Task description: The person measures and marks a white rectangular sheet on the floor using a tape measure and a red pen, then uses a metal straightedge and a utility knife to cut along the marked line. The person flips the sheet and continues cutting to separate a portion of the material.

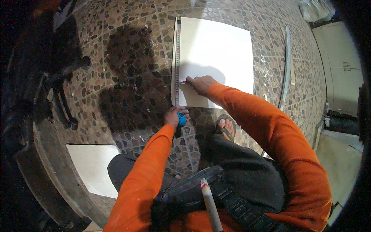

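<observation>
My left hand (pixel 173 115) grips a blue tape measure (pixel 181 119) at the near left corner of a white board (pixel 232 52) lying on the floor. Its metal blade (pixel 177 58) runs out along the board's left edge to the far corner. Between the fingers of my right hand (pixel 201 84) is a thin red pen-like tool (pixel 183 82), its tip pointing left, close beside the blade. Whether the tip touches the board is too small to tell. My right hand's shadow falls across the board.
Stone-patterned tiles (pixel 139 121) cover the floor. To the right lies a long metal strip (pixel 286 63), with a pale cabinet (pixel 337 55) beyond. Another white board (pixel 94 168) lies at the lower left. My sandalled foot (pixel 226 127) stands near the board; a burning cigarette (pixel 210 203) juts into view below.
</observation>
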